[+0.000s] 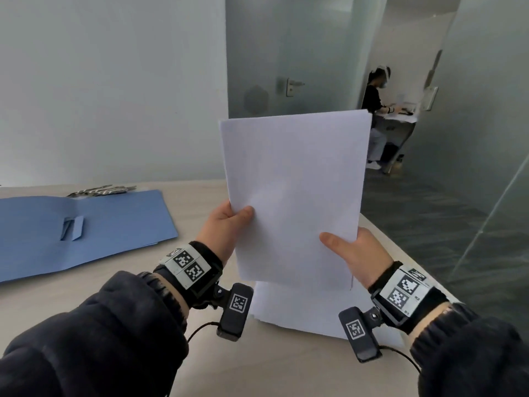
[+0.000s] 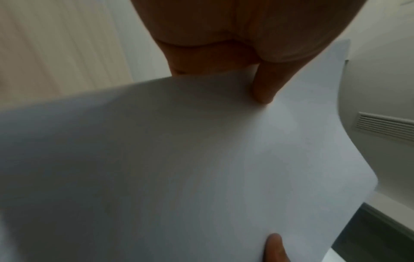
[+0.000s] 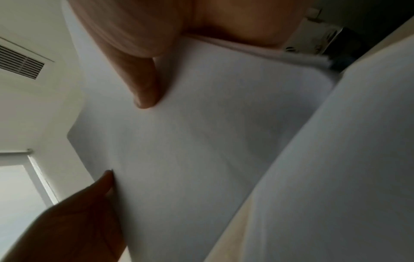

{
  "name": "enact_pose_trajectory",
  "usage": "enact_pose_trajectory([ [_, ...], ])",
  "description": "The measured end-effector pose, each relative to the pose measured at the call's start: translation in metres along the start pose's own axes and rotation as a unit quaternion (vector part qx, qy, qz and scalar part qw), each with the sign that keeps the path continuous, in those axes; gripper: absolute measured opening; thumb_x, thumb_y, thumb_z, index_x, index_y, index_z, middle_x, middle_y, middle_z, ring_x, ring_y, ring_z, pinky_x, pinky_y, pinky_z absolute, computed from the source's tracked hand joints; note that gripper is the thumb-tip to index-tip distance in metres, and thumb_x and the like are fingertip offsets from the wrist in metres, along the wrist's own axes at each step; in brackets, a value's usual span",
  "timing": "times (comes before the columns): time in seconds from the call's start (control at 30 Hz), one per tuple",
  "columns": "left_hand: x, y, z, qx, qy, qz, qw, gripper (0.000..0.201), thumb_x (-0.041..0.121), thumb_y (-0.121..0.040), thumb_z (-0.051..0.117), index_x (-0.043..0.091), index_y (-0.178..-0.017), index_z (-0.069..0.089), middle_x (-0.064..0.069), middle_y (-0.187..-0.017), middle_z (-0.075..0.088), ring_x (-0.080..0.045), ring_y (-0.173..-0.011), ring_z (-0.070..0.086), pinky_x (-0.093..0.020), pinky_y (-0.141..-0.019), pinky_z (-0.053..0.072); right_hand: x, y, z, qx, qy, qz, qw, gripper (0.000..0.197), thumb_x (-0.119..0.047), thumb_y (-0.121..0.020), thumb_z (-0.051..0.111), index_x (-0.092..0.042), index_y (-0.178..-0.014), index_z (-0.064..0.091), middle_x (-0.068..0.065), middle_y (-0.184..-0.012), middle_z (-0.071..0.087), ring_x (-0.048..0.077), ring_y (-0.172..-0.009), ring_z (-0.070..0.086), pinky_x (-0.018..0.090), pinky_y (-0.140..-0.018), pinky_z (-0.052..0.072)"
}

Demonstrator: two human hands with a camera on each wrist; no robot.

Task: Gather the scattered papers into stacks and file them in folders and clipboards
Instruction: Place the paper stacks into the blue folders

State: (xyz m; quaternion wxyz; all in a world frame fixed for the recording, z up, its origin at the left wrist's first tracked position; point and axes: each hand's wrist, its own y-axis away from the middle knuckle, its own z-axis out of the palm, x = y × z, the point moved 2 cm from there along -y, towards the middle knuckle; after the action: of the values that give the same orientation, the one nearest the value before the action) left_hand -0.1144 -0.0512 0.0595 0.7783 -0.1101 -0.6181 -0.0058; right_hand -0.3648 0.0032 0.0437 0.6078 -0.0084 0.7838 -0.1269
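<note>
Both hands pinch one stack of white paper, lifted upright over the table: left hand thumb on the left edge at 9 o'clock, right hand thumb at the lower right, 4 o'clock, fingers behind. More sheets lie beneath. I'd tap the bottom edge square, grip light, then carry it to the open blue folder at 9 o'clock.
</note>
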Motion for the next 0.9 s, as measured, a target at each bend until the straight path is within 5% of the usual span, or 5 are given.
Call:
enact_pose_trajectory([
  [0.2,0.021,-0.005,-0.098,-0.012,-0.288,-0.043,0.956,0.043,0.052,-0.101,0.039,0.024,-0.098,0.072,0.008,-0.099,0.074,-0.013,-0.091,0.069,-0.036,-0.086,0.049,0.0,-0.03,0.062,0.027,-0.016,0.03,0.999,0.006,-0.024,-0.093,0.07,-0.025,-0.089,0.074,-0.009,-0.093,0.077,0.013,-0.09,0.072,0.034,-0.086,0.054],
  [0.37,0.004,-0.028,-0.212,-0.001,-0.653,-0.2,0.73,0.047,0.049,-0.097,0.051,0.026,-0.138,0.054,-0.001,-0.147,0.049,-0.024,-0.131,0.048,-0.032,-0.106,0.037,0.009,-0.05,0.106,0.032,-0.056,0.095,0.993,0.01,-0.027,-0.093,0.07,-0.018,-0.092,0.074,0.004,-0.096,0.077,0.027,-0.091,0.072,0.044,-0.091,0.056],
  [0.5,0.001,-0.034,-0.268,0.0,-0.699,-0.276,0.659,0.057,0.046,-0.1,0.046,0.019,-0.149,0.039,-0.005,-0.158,0.033,-0.025,-0.143,0.035,-0.033,-0.115,0.029,0.013,-0.056,0.139,0.012,-0.063,0.122,0.99,0.012,-0.028,-0.092,0.071,-0.017,-0.094,0.075,0.004,-0.097,0.077,0.028,-0.093,0.072,0.047,-0.094,0.054],
  [0.77,-0.002,0.009,-0.262,-0.078,-0.681,-0.27,0.676,0.048,0.045,-0.097,0.049,0.033,-0.143,0.047,0.004,-0.148,0.047,-0.02,-0.134,0.045,-0.03,-0.11,0.034,0.006,-0.065,0.197,-0.024,-0.084,0.127,0.988,0.007,-0.022,-0.093,0.069,-0.02,-0.087,0.072,-0.002,-0.093,0.074,0.015,-0.082,0.068,0.03,-0.068,0.049],
  [0.9,-0.003,0.046,-0.242,-0.15,-0.671,-0.245,0.683,0.046,0.045,-0.093,0.048,0.042,-0.139,0.048,0.01,-0.145,0.049,-0.019,-0.132,0.047,-0.036,-0.11,0.037,0.012,-0.07,0.228,-0.036,-0.075,0.163,0.983,0.005,-0.022,-0.091,0.073,-0.019,-0.088,0.071,0.003,-0.095,0.074,0.024,-0.087,0.069,0.041,-0.085,0.054],
])
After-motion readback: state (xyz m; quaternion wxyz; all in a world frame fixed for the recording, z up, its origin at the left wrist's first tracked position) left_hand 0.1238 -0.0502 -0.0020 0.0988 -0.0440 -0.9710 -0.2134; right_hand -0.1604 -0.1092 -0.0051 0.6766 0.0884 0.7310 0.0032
